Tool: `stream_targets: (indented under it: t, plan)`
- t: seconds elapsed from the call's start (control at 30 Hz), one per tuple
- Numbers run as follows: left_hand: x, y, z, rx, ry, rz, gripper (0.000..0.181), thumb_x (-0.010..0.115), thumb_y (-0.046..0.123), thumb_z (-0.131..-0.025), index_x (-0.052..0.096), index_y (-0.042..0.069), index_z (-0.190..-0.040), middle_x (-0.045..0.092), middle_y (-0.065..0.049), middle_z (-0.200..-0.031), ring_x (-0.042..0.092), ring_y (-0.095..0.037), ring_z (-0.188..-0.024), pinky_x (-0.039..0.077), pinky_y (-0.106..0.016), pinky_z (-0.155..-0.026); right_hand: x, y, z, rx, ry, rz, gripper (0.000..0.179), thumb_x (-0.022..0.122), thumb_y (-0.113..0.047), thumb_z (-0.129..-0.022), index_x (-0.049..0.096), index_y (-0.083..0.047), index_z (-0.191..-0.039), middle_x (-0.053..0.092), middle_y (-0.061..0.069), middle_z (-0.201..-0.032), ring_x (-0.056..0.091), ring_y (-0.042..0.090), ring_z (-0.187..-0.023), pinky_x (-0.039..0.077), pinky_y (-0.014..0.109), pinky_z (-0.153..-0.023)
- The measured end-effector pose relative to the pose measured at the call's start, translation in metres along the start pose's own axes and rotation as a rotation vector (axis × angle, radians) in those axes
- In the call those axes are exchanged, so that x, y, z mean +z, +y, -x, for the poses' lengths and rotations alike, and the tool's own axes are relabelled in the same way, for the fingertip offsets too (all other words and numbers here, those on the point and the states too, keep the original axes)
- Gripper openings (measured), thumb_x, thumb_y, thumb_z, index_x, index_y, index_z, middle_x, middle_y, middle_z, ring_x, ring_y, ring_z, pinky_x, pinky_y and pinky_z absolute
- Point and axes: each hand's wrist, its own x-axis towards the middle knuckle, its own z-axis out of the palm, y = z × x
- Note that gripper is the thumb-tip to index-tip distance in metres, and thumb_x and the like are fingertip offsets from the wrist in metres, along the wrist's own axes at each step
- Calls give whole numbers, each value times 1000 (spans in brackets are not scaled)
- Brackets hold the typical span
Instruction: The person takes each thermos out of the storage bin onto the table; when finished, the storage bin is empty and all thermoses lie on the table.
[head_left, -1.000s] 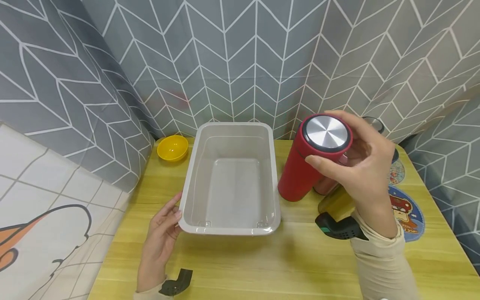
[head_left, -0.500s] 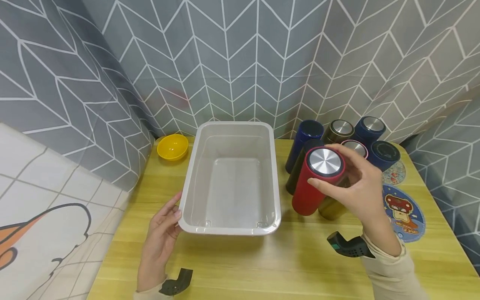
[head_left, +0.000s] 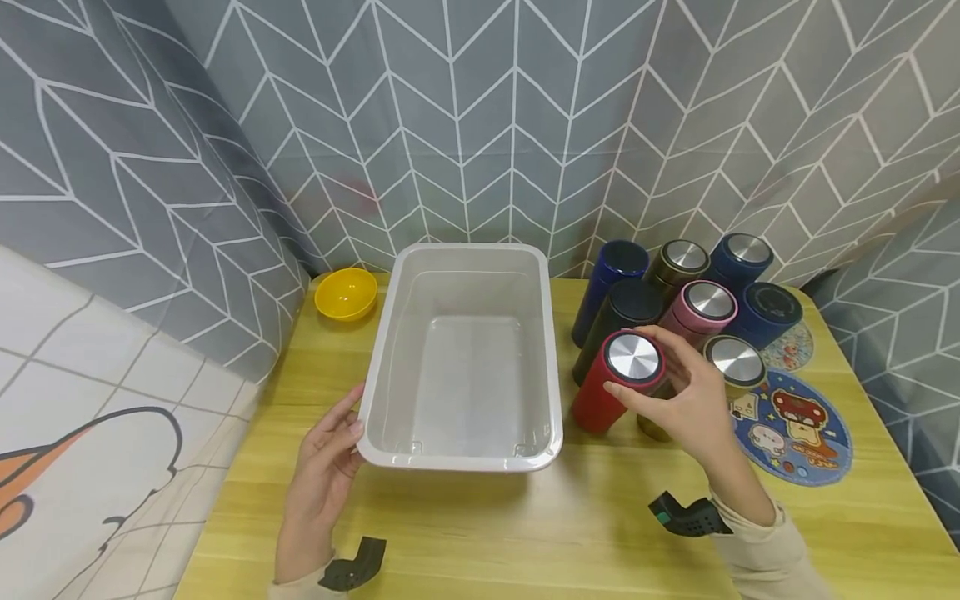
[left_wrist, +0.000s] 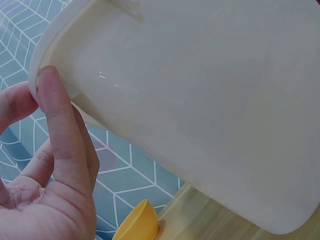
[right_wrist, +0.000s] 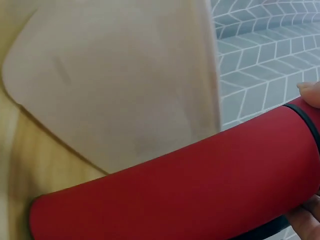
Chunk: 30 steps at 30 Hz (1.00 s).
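Observation:
My right hand [head_left: 690, 400] grips a red thermos [head_left: 600, 404] near its silver-topped lid, thumb on one side and fingers on the other. The thermos stands close to the right wall of an off-white plastic basin [head_left: 555, 367], and in the right wrist view the red body [right_wrist: 170, 175] spans the frame with its base by the wood. My left hand [head_left: 327, 467] pinches the basin's rim at its near left corner. In the left wrist view the fingers [left_wrist: 57, 115] press against the basin's side [left_wrist: 200, 90] just under the rim.
Several other thermoses crowd behind and right of the red one, among them a pink one [head_left: 701, 310], a black one [head_left: 618, 321] and a gold one [head_left: 735, 362]. A round blue cartoon mat [head_left: 798, 437] lies at right. A yellow bowl [head_left: 346, 295] sits back left.
My right hand has lowered the red thermos from above the other thermoses down toward the tabletop and nearer to me. The left hand and the basin have stayed put.

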Motion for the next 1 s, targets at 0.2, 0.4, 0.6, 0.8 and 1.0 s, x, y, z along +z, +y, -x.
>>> stream_targets:
  t: [0.2, 0.4, 0.6, 0.8, 1.0]
  plan:
    - [0, 0, 0, -3, -2, 0, 49, 35, -12, -100, 56, 6, -141, 64, 0, -99, 66, -7, -89, 61, -15, -74, 3, 10, 4, 57, 33, -6, 67, 89, -3, -70, 62, -11, -131, 65, -21, -116, 63, -5, -105, 49, 3, -94]
    - [-1, -1, -1, 0, -11, 17, 50, 34, -12, -100, 56, 6, -142, 64, 0, -100, 66, -7, -90, 61, -15, -74, 1, 10, 6, 100, 40, 25, 66, 88, -9, -74, 60, -15, -133, 63, -22, -118, 61, -7, -109, 46, 1, -96]
    - [-2, -1, -3, 1, -15, 20, 49, 34, -12, -101, 56, 6, -141, 64, 0, -101, 66, -7, -91, 61, -16, -75, 1, 5, 10, 69, -21, 33, 71, 84, -10, -80, 50, -16, -143, 58, -12, -132, 54, -11, -116, 40, -1, -100]
    - [-2, 1, -2, -8, -4, -2, 49, 35, -11, -101, 58, 7, -140, 65, 1, -100, 66, -7, -90, 61, -16, -76, 3, 0, 13, 12, -30, -7, 73, 80, -2, -83, 47, -15, -147, 54, -1, -142, 51, -11, -125, 38, 0, -105]
    - [-4, 5, 2, -3, 5, -3, 50, 34, -12, -100, 56, 5, -141, 64, 1, -98, 65, -7, -90, 61, -17, -77, 1, -11, 18, -40, 1, -27, 62, 76, 6, -83, 55, -7, -140, 54, 3, -147, 50, -7, -132, 37, 4, -110]
